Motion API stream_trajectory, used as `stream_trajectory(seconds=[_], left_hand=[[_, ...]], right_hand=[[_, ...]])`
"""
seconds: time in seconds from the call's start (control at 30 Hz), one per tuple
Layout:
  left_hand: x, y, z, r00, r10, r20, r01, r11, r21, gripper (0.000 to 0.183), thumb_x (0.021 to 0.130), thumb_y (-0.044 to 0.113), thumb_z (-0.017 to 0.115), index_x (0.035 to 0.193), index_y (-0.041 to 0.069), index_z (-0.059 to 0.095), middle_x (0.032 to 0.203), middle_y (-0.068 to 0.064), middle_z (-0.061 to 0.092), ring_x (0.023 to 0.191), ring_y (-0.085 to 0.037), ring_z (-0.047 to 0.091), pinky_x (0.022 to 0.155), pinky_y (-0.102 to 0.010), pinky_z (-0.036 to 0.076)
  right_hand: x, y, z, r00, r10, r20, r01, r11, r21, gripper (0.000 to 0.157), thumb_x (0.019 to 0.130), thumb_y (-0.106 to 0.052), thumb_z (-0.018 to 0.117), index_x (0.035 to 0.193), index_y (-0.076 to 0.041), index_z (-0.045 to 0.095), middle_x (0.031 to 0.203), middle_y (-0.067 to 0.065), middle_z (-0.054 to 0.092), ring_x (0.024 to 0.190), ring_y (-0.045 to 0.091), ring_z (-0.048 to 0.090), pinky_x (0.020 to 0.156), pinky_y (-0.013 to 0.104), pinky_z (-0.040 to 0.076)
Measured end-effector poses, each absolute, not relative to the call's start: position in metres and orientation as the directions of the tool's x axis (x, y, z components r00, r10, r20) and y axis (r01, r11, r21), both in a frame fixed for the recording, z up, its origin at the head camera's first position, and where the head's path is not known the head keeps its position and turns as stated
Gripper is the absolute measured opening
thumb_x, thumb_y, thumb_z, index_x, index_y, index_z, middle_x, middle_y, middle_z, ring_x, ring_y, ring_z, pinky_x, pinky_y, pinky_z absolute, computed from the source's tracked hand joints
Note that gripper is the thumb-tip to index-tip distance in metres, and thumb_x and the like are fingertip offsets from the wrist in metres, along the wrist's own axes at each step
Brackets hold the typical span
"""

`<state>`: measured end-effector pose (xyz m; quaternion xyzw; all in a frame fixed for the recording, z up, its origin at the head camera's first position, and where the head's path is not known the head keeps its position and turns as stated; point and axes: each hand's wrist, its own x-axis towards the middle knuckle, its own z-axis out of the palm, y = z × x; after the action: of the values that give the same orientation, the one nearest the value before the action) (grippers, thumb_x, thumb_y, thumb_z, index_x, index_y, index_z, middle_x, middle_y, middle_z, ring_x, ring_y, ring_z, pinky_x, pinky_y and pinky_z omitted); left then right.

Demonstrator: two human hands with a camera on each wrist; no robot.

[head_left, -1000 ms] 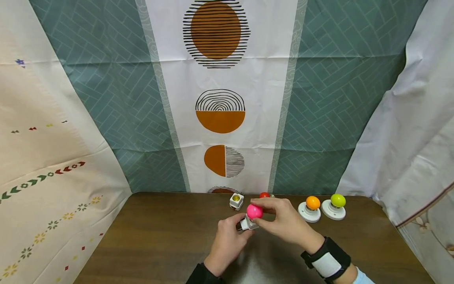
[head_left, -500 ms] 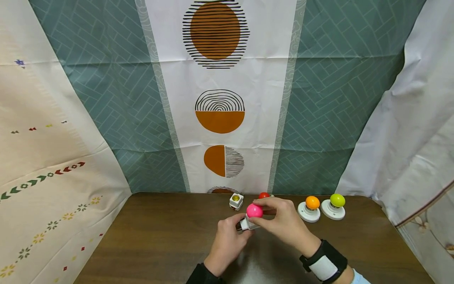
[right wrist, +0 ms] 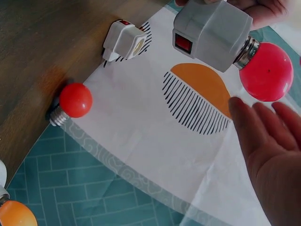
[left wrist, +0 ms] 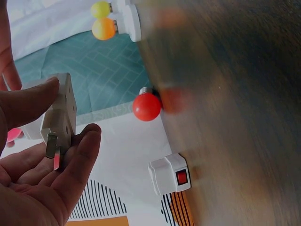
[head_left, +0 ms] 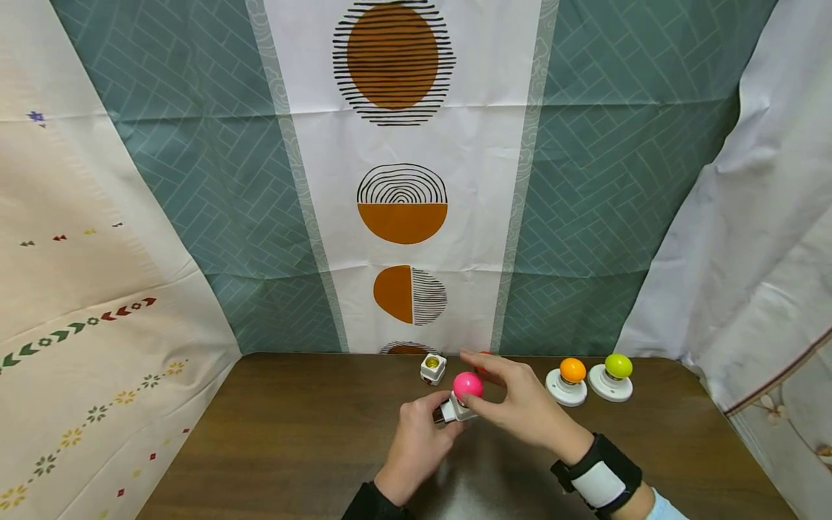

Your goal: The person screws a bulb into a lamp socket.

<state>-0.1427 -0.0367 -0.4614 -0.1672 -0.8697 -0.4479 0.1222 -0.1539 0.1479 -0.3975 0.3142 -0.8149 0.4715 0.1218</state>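
Between thumb and fingers my left hand grips a white plug-in lamp socket. Its two metal prongs show in the left wrist view, and a red switch in the right wrist view. A pink light bulb sits in the socket's mouth, part of its metal screw base still exposed. My right hand is beside the bulb, its fingers extended and apart from it. Whether the thumb touches the bulb, I cannot tell.
At the wooden table's back edge stands a second white plug-in socket with no bulb. A loose red bulb lies behind my right hand. Farther right, an orange bulb and a yellow-green bulb stand in round white holders.
My right hand's fingers have let go of the pink bulb and straightened away from it. The left hand keeps the socket in the same place.
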Motion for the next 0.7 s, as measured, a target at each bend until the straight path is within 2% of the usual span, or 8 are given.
stream_trajectory(seconds=[0.1,0.27,0.4,0.57,0.7], left_hand=[[-0.143,-0.037,-0.46,-0.919,0.177,0.352,0.389,0.549,0.74,0.038,0.071,0.02,0.079,0.106,0.015,0.066,0.092,0.012,0.063,0.08,-0.001,0.057,0.068,-0.023,0.047],[-0.142,-0.038,-0.458,-0.923,0.174,0.342,0.378,0.565,0.733,0.039,0.071,0.022,0.079,0.107,0.014,0.065,0.093,0.011,0.063,0.08,0.0,0.056,0.068,-0.025,0.048],[-0.142,-0.038,-0.458,-0.919,0.171,0.355,0.387,0.565,0.728,0.038,0.071,0.022,0.079,0.106,0.015,0.066,0.093,0.012,0.062,0.079,-0.001,0.056,0.068,-0.027,0.048],[-0.141,-0.038,-0.459,-0.919,0.171,0.357,0.388,0.566,0.728,0.038,0.071,0.021,0.079,0.106,0.014,0.066,0.093,0.011,0.063,0.08,-0.001,0.056,0.069,-0.028,0.049],[-0.141,-0.038,-0.459,-0.918,0.17,0.358,0.389,0.564,0.729,0.038,0.071,0.02,0.079,0.106,0.013,0.066,0.094,0.01,0.063,0.081,-0.001,0.056,0.07,-0.029,0.049]], right_hand=[[-0.149,0.146,-0.388,-0.754,-0.455,0.473,-0.636,0.327,-0.699,0.047,0.08,-0.016,0.072,0.125,-0.015,0.057,0.125,-0.003,0.054,0.11,0.015,0.053,0.086,0.032,0.043],[-0.136,0.139,-0.366,-0.768,-0.465,0.441,-0.611,0.324,-0.722,0.041,0.077,0.001,0.069,0.116,-0.004,0.06,0.117,0.004,0.059,0.104,0.022,0.056,0.084,0.034,0.045],[-0.143,0.141,-0.378,-0.778,-0.454,0.433,-0.598,0.325,-0.733,0.042,0.076,-0.002,0.072,0.116,-0.008,0.062,0.115,0.0,0.059,0.102,0.018,0.057,0.083,0.034,0.045],[-0.153,0.146,-0.395,-0.772,-0.445,0.454,-0.613,0.331,-0.717,0.042,0.077,-0.015,0.075,0.116,-0.018,0.063,0.113,-0.006,0.06,0.098,0.011,0.057,0.081,0.031,0.046],[-0.155,0.148,-0.4,-0.757,-0.436,0.487,-0.636,0.319,-0.703,0.04,0.077,-0.023,0.075,0.116,-0.018,0.064,0.111,-0.005,0.061,0.096,0.01,0.058,0.078,0.03,0.047]])
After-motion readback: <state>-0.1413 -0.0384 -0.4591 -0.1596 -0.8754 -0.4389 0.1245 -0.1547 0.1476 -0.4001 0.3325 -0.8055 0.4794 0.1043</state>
